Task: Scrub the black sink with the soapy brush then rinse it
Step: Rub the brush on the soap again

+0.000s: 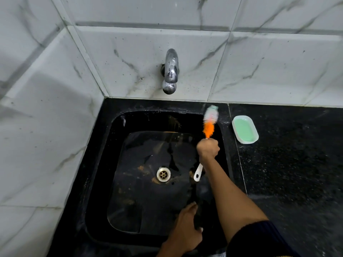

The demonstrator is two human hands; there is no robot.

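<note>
The black sink is set into a black speckled counter in a corner of white marble-look tiles. Its basin is wet, with brownish stains around the metal drain and no standing water visible. A chrome tap juts from the wall above the back edge.

The right hand has its grip closed around the white handle of a bottle brush; the orange and white-green bristles, blurred, lie over the sink's back right corner. The handle's end sticks out below the fist.

The left hand rests at the front of the basin, fingers loosely curled on nothing visible.

Beside the sink on the right, a white soap dish holds pale green soap.
</note>
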